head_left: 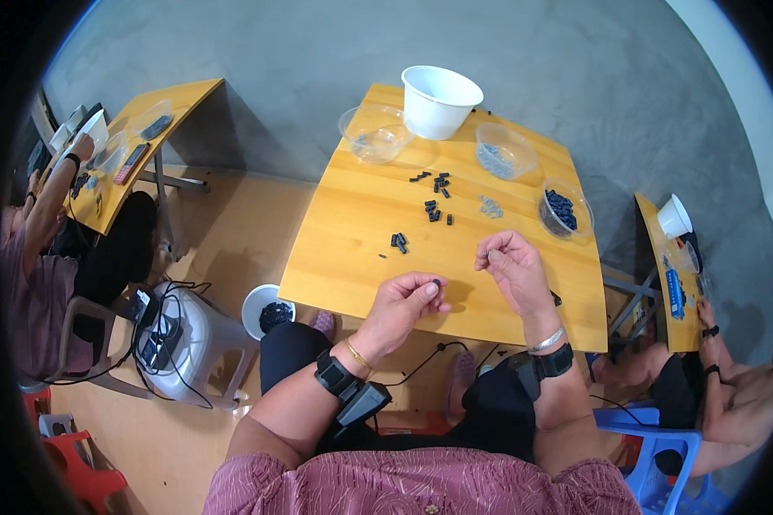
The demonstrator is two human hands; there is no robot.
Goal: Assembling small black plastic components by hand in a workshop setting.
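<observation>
Above the near part of the wooden table [343, 257], my left hand [404, 307] is closed, pinching a small black piece [437, 282] between thumb and forefinger. My right hand [517, 268] is a little farther right and higher, its thumb and fingertips pinched together; what they hold is too small to name. The two hands are apart. Beyond them lie loose black cylinder-like parts [399, 243] in small groups, with a scatter of small clear pieces [490, 207] to their right. A clear tub [582, 230] at the right edge holds many of the black parts.
At the back stand a white bucket [442, 107], a clear bowl [352, 129] and a clear tub of small pieces [524, 159]. A white bin [253, 318] with black bits is on the floor at left. Other people sit at tables on both sides; cables cover a grey stool [197, 343].
</observation>
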